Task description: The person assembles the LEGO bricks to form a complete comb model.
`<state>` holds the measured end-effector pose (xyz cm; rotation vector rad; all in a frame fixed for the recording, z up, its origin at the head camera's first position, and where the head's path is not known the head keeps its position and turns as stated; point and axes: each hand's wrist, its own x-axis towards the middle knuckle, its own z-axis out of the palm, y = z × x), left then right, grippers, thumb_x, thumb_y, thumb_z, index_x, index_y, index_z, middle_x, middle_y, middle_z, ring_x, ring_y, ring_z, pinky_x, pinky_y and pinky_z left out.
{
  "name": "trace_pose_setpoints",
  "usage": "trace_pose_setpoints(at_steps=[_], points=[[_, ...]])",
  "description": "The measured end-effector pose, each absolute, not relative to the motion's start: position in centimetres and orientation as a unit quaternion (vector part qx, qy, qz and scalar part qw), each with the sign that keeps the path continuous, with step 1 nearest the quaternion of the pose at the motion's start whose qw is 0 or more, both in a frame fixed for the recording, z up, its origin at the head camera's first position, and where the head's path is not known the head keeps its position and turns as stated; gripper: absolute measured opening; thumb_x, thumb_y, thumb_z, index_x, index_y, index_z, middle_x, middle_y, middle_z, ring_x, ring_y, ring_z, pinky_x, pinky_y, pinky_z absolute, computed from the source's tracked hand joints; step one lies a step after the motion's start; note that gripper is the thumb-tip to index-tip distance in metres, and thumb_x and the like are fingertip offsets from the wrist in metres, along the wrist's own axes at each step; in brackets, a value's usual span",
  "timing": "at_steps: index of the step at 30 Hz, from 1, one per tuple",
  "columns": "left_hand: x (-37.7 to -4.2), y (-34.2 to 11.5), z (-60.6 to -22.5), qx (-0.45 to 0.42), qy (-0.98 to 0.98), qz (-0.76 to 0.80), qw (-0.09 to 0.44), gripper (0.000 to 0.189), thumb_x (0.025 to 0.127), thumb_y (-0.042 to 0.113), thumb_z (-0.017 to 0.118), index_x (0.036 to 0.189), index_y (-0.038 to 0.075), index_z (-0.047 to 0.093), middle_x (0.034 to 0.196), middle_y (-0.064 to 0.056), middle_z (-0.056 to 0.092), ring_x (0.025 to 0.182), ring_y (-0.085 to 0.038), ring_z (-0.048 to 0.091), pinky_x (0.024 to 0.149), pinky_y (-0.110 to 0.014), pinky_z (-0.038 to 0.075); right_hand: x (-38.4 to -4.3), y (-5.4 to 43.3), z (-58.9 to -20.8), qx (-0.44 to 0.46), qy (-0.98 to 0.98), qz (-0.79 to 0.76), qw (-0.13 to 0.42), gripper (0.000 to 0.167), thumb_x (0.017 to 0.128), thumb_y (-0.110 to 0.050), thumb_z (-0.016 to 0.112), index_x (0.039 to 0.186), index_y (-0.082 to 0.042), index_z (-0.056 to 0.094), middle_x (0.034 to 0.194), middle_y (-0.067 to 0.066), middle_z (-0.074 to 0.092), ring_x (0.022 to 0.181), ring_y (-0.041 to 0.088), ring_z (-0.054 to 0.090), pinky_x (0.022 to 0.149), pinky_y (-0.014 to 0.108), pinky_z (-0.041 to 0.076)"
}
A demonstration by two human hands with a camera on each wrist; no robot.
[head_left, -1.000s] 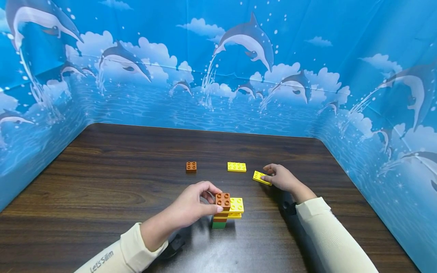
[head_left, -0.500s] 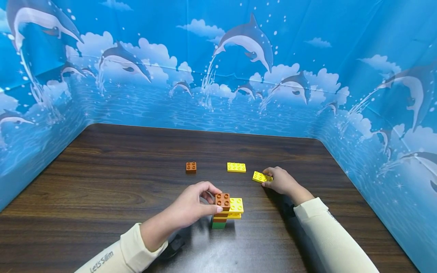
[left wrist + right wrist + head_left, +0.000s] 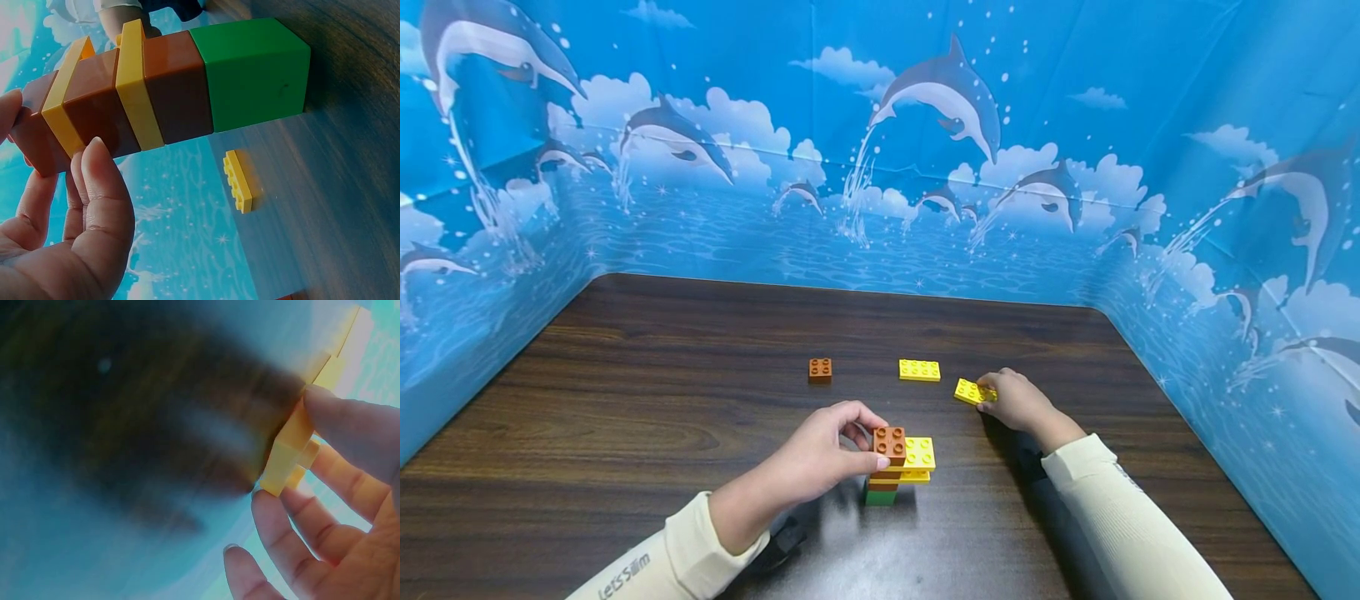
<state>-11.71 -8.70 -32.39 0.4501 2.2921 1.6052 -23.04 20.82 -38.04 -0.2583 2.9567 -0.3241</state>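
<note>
Right hand (image 3: 1021, 402) pinches the right end of a yellow plate (image 3: 967, 391), long axis roughly sideways; brick tower (image 3: 898, 454), held by left hand (image 3: 827, 446), stands left and nearer on the worktop (image 3: 662, 400).

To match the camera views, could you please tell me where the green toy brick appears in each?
Head: green toy brick below centre, at the bottom of the brick tower.
Left wrist: green toy brick at upper right, the tower's right-hand end.
Right wrist: not in it.
Shared landmark: the blue backdrop, in all three.
</note>
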Motion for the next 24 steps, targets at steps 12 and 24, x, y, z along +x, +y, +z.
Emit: trace_pose_setpoints(at_steps=[12,24], points=[[-11.8,-8.7,-32.5,0.158,0.798,0.56,0.157,0.031,0.083,0.01,0.073,0.112,0.005,0.063,0.098,-0.007,0.058,0.087,-0.02,0.054,0.063,-0.033,0.044,-21.6,20.0,-37.3,-0.122,0.989,-0.089,0.004,0.037,0.089,-0.017,0.07,0.123,-0.003,0.063,0.108,0.013,0.058,0.099,0.03,0.055,0.085,0.046,0.048],[-11.8,-8.7,-32.5,0.162,0.794,0.566,0.151,0.033,0.082,0.01,0.074,0.113,0.004,0.063,0.096,-0.007,0.059,0.086,-0.019,0.054,0.062,-0.033,0.043,-20.2,18.9,-36.7,-0.158,0.98,-0.088,-0.084,0.039,0.086,-0.019,0.074,0.122,-0.005,0.064,0.109,0.012,0.058,0.097,0.026,0.053,0.081,0.043,0.05]])
